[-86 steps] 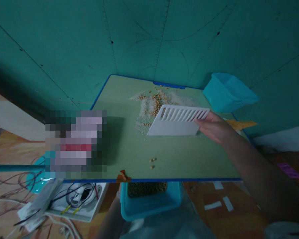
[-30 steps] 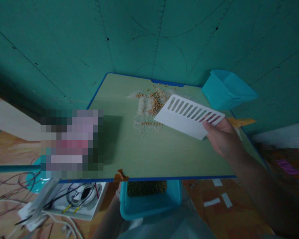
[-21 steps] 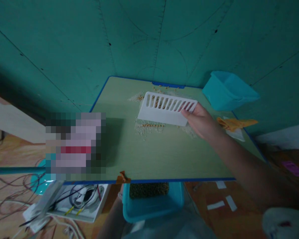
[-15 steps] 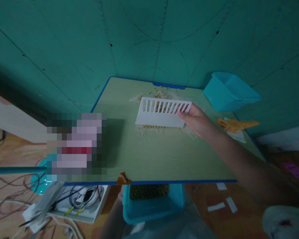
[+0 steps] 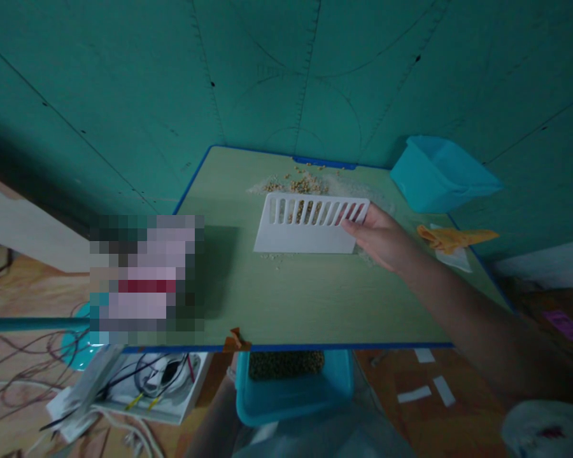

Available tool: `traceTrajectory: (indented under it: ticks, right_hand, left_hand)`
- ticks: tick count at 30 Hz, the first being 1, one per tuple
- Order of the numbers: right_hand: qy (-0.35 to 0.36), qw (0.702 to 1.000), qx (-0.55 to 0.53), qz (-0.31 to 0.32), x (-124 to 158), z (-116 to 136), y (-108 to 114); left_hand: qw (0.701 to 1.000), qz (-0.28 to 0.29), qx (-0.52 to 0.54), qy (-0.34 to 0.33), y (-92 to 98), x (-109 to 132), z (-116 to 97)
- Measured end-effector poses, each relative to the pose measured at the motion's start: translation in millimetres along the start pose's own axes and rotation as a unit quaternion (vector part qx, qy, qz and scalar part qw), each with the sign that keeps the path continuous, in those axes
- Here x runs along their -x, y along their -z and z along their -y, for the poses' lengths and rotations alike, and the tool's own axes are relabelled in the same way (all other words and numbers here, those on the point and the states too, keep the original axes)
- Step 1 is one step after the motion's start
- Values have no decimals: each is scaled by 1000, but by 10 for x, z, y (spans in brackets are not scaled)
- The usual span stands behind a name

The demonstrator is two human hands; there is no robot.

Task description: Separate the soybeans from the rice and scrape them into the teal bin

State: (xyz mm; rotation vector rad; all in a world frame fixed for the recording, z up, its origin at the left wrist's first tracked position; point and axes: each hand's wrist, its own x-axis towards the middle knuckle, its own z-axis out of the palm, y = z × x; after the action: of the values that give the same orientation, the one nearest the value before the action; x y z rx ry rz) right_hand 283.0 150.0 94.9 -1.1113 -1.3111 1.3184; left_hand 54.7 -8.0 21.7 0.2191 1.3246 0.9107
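Note:
My right hand pinches the right end of a white slotted plastic plate, thumb on its near face. The tilted plate has its lower edge at the board. Behind it lie a heap of tan, bean-like grains and pale, finer grains; more grains show through the slots. Below the board's near edge, a blue bin holds dark green grains at its far side. My left hand is at the bin's left side, its fingers hidden by the board and bin.
Another blue bin stands at the board's far right, with an orange cloth nearer me. A pixelated patch covers something on the left. Brown tape sits on the near edge. A white box of cables lies lower left.
My right hand has drawn the plate slightly toward me. More of the tan heap now shows behind it, and the grains in front are mostly covered. The lower bin stays nearly in place.

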Motion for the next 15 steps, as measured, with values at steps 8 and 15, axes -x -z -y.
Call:
traceTrajectory:
  ticks: [8, 15]
  right_hand:
    - [-5, 1000, -3, -21, -3, -5, 5]
    - [12, 999, -2, -32, 2, -6, 19]
  left_hand:
    - [995, -53, -44, -66, -31, 24, -82]
    - [991, -88, -55, -79, 17, 33, -6]
